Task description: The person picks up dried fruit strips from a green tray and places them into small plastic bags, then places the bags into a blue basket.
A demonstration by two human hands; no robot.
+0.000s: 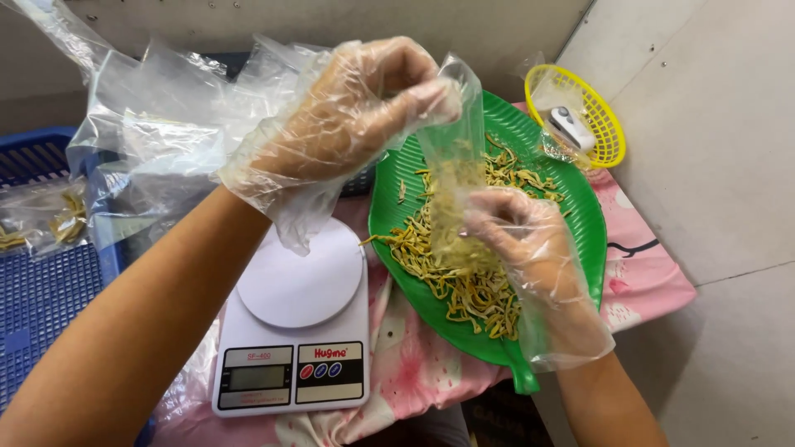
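Observation:
Both my hands wear loose clear plastic gloves. My left hand (pixel 348 116) pinches the top edge of a small clear plastic bag (pixel 454 178), holding it up above a green leaf-shaped tray (pixel 580 223). My right hand (pixel 517 236) is at the lower part of the same bag, fingers closed on it, with yellow dried strips visible inside. A heap of yellow dried strips (pixel 464 277) lies on the tray beneath the bag.
A white digital kitchen scale (pixel 294 331) stands on a pink floral cloth (pixel 646 281) left of the tray. A yellow mesh basket (pixel 596 116) holds a small white device. A blue crate (pixel 41 281) with filled bags and a pile of clear bags (pixel 157 141) are at left.

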